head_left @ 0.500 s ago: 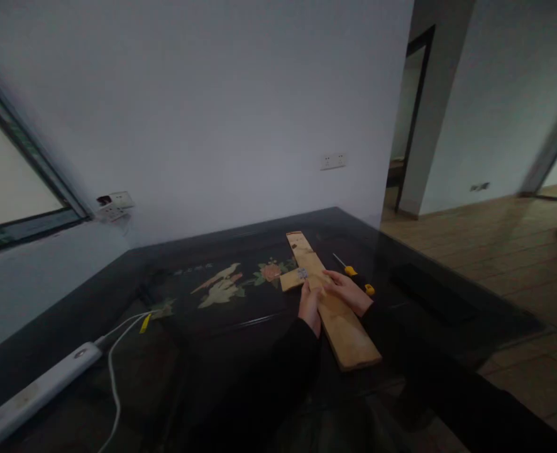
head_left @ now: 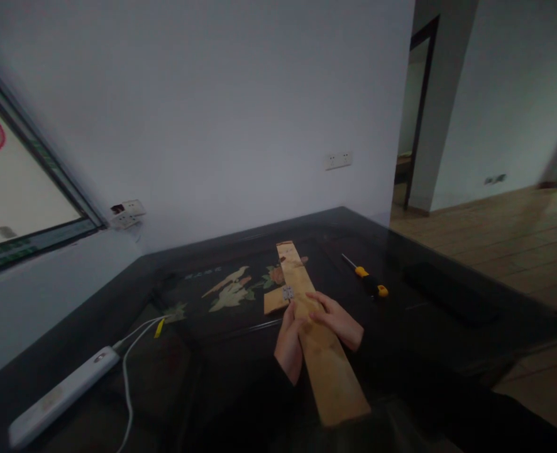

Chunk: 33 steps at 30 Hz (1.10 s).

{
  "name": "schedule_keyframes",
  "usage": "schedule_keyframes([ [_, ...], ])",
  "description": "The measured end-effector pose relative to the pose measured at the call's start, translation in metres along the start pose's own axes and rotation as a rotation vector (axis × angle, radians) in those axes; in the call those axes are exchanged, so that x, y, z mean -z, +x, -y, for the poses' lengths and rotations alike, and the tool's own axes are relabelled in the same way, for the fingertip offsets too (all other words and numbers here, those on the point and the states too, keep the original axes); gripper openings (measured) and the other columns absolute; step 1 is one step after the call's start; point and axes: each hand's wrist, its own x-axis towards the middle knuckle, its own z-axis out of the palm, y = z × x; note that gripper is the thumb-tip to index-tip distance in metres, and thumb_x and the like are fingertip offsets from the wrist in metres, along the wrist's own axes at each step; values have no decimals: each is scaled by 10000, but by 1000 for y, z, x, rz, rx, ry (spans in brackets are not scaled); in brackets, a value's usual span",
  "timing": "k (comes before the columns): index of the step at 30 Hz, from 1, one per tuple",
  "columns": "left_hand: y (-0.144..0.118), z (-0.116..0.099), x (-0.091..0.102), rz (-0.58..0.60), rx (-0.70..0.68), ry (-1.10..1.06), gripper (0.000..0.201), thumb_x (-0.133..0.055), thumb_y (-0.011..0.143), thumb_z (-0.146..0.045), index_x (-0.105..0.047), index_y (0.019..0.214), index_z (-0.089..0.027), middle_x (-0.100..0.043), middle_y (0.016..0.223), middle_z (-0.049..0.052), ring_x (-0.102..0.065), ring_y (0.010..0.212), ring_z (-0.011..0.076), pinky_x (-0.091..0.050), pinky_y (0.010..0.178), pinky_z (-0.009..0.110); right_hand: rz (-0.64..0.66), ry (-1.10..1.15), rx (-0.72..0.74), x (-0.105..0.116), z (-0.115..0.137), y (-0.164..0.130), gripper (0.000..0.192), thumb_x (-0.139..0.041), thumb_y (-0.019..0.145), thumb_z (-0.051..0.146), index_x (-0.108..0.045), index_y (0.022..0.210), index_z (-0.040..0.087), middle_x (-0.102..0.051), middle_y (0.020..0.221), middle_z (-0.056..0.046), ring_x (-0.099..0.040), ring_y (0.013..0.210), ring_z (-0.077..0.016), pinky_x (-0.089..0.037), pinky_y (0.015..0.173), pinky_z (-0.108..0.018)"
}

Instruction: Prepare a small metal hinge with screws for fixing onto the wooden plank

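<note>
Swung nearer you: long plank, hinge keeping short block attached; left hand and right hand press flat, steadying it.

Under both bare hands lies a long plank of pale, matt, unpainted wood, with a small shiny metal hinge just beyond the fingertips joining it to a shorter wooden piece. The table beneath is dark, glossy lacquer with smooth inlaid decoration. Farther right lies a screwdriver with a metal shaft and yellow-and-black plastic handle.
</note>
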Motion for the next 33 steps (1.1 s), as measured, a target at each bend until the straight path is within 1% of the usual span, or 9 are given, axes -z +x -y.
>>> schedule_keyframes([
  [5,-15,-3,13,-33,18,22,498,-649,668,-117,-580,1148,-230,-596,1268,64,-567,1161,248,-460,980,336,1,-77,-3,-11,1,-10,562,-638,668,248,-577,1222,177,-459,1397,-101,-391,1330,-240,-263,1139,-421],
  [13,-34,2,22,-35,25,33,516,-672,661,-137,-579,1157,-242,-551,1334,61,-502,1244,265,-422,1029,348,2,-157,-8,-13,-5,-26,573,-669,645,270,-597,1211,228,-387,1457,-92,-268,1407,-246,-143,1177,-444],
  [17,-34,1,25,-33,-10,48,511,-665,638,-120,-600,1134,-228,-535,1352,65,-441,1298,274,-384,1062,358,47,-175,-32,-9,-6,-25,658,-665,643,282,-538,1278,169,-322,1492,-132,-230,1423,-239,-130,1180,-403],
  [20,-28,-8,26,-109,-70,61,460,-637,629,-86,-626,1069,-221,-567,1307,64,-412,1320,251,-342,1089,339,35,-135,-20,-4,5,-15,699,-664,651,290,-491,1319,174,-269,1521,-125,-181,1439,-230,-129,1178,-403],
  [23,-22,-20,25,-160,-46,75,370,-628,651,-94,-643,1001,-212,-629,1194,76,-479,1259,244,-353,1072,343,6,-124,114,-5,25,5,577,-620,726,304,-511,1288,237,-383,1467,-84,-265,1408,-211,-146,1167,-447],
  [27,-22,-30,24,-157,27,119,283,-620,669,-105,-671,930,-202,-618,1215,77,-518,1208,233,-383,1027,321,-17,-188,247,-18,42,41,471,-610,728,253,-584,1194,196,-523,1336,-101,-446,1284,-214,-324,1088,-429],
  [29,-23,-33,26,-163,33,150,304,-614,662,-107,-670,945,-203,-611,1226,75,-531,1186,224,-396,999,313,5,-237,257,-28,42,58,434,-565,761,234,-590,1189,169,-582,1267,-104,-537,1182,-202,-402,1021,-408],
  [31,-21,-36,31,-145,15,210,330,-611,668,-133,-660,986,-206,-620,1207,71,-551,1148,216,-411,964,313,29,-276,263,-37,39,72,377,-536,772,191,-621,1137,150,-624,1211,-97,-583,1112,-187,-440,974,-376],
  [33,-11,-42,36,-97,-71,304,344,-604,691,-180,-639,1033,-202,-639,1153,73,-576,1090,212,-430,926,323,35,-317,272,-45,33,80,320,-522,777,156,-650,1068,128,-655,1149,-99,-607,1060,-176,-462,935,-345],
])
